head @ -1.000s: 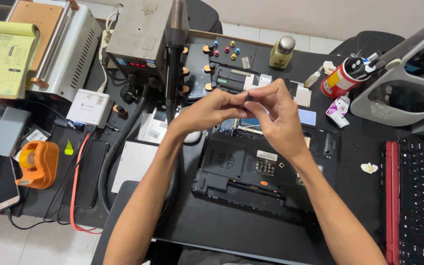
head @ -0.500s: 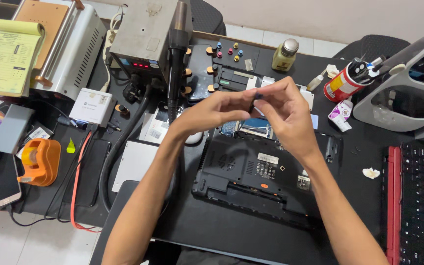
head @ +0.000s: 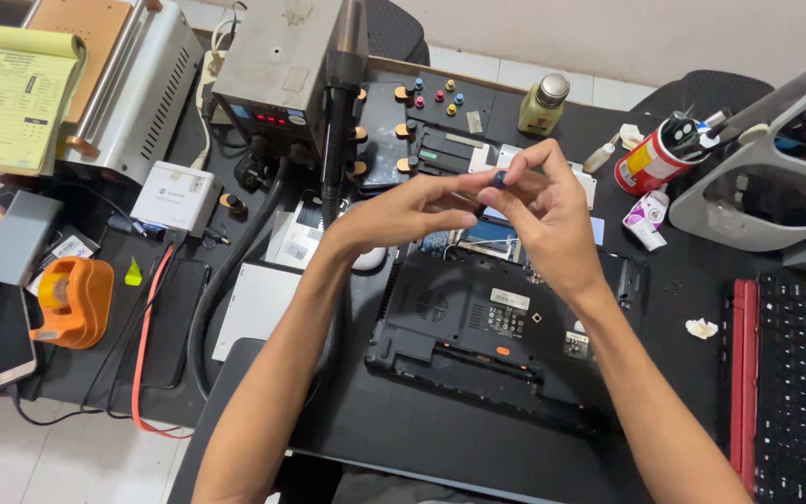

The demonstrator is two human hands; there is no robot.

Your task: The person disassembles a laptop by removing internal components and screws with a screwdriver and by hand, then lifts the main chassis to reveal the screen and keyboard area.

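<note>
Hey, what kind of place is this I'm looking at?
Most likely an electronics repair bench. An opened laptop base lies under the left hand and right hand, which pinch a small dark part. Behind them stands a hot-air rework station, and a can of tools at the right.

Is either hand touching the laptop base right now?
No. Both the left hand and right hand are raised above the laptop base, pinching a small dark part between the fingertips.
</note>
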